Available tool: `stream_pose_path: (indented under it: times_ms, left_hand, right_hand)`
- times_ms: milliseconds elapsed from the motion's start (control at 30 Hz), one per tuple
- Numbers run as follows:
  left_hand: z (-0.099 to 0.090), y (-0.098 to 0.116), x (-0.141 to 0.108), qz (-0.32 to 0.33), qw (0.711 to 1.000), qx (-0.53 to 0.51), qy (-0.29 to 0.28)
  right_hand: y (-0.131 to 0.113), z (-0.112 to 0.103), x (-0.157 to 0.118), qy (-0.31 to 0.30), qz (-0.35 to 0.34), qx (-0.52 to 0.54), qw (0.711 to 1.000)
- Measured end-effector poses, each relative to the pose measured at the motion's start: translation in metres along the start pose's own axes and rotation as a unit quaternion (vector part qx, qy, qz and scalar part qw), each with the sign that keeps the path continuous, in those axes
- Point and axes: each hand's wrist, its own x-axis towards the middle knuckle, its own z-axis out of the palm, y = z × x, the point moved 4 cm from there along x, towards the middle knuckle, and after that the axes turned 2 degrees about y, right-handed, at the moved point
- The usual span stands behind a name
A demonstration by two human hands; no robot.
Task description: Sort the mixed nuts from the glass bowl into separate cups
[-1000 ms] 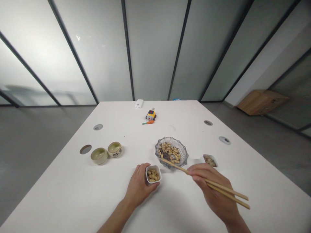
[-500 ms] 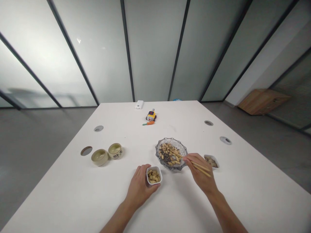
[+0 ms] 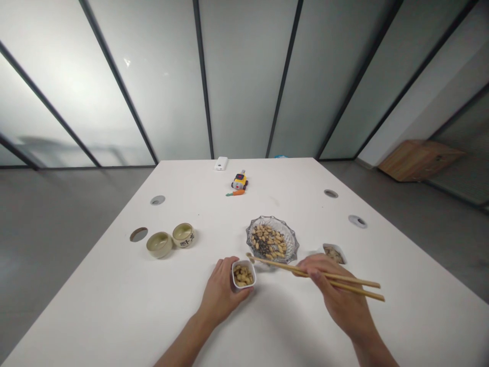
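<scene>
My left hand [image 3: 218, 291] curls its fingers and thumb around a small white square dish [image 3: 254, 278] holding pale peanuts [image 3: 243, 276]. A pair of wooden chopsticks [image 3: 355, 282] is gripped in my right hand [image 3: 338, 293]. Their tips point left, close above the dish's upper right corner, and appear to pinch a small pale piece, probably a peanut. Just behind the tips stands a scalloped clear glass bowl [image 3: 292, 243], with peanuts and dark seeds mixed in it. Partly hidden behind my right hand is another white dish [image 3: 341, 255] of brownish pieces.
Two greenish ceramic cups [image 3: 159, 245] stand together on the left of the white table [image 3: 153, 311]. Farther back lie a yellow toy vehicle [image 3: 239, 181], an orange toy carrot [image 3: 238, 192] and a white device [image 3: 221, 163]. Round holes [image 3: 138, 234] pierce the tabletop at both sides.
The chopsticks have come out of the glass bowl, swinging left and toward me to the white dish. My right hand has shifted right and nearer; my left hand stays on the dish.
</scene>
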Motion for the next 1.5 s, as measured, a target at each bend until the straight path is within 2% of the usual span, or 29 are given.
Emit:
stream_pose_path:
  times_ms: [33, 100, 233, 367, 467, 667, 833, 967, 1033, 1133, 1200, 1367, 1500]
  left_hand:
    - [0.000, 0.000, 0.000, 0.000, 1.000, 0.001, 0.001]
    - [0.000, 0.000, 0.000, 0.002, 1.000, 0.003, 0.002]
    - [0.000, 0.000, 0.000, 0.009, 1.000, 0.007, 0.006]
    - [0.001, -0.002, 0.000, 0.012, 1.000, 0.002, 0.009]
    - [0.002, -0.003, 0.000, 0.013, 1.000, -0.003, 0.003]
    - [0.003, -0.004, 0.000, 0.004, 1.000, -0.012, -0.014]
    - [0.001, -0.001, 0.000, 0.001, 1.000, -0.012, -0.016]
    - [0.000, 0.002, 0.000, 0.001, 1.000, -0.007, -0.012]
    - [0.000, 0.002, 0.000, -0.002, 1.000, -0.003, -0.008]
    - [0.001, 0.001, 0.001, -0.003, 1.000, 0.001, -0.008]
    - [0.001, 0.000, 0.001, 0.000, 1.000, 0.000, -0.011]
    - [0.000, 0.001, 0.000, 0.005, 1.000, -0.002, -0.012]
    - [0.000, 0.001, -0.001, 0.007, 1.000, -0.003, -0.005]
  right_hand:
    - [-0.005, -0.001, -0.002, -0.018, -0.005, 0.005, 1.000]
    - [-0.012, -0.007, -0.003, -0.015, -0.026, -0.003, 1.000]
    - [-0.003, -0.014, 0.002, 0.048, -0.064, -0.073, 0.994]
    - [0.021, 0.002, 0.009, 0.034, -0.085, -0.092, 0.992]
    - [0.035, 0.015, 0.011, 0.015, -0.067, -0.080, 0.994]
    - [0.043, 0.025, 0.010, -0.016, -0.031, -0.059, 0.998]
    - [0.036, 0.013, 0.010, 0.038, -0.048, -0.085, 0.995]
    - [0.017, 0.003, 0.006, 0.068, -0.035, -0.061, 0.995]
    - [0.004, 0.002, 0.002, 0.056, -0.028, -0.027, 0.998]
    - [-0.013, 0.007, -0.005, -0.013, -0.027, 0.032, 0.999]
    - [-0.015, 0.008, -0.008, -0.032, -0.029, 0.045, 0.998]
    - [0.007, -0.006, -0.005, 0.082, -0.019, -0.071, 0.994]
    - [0.022, -0.007, -0.003, 0.079, -0.055, -0.110, 0.989]
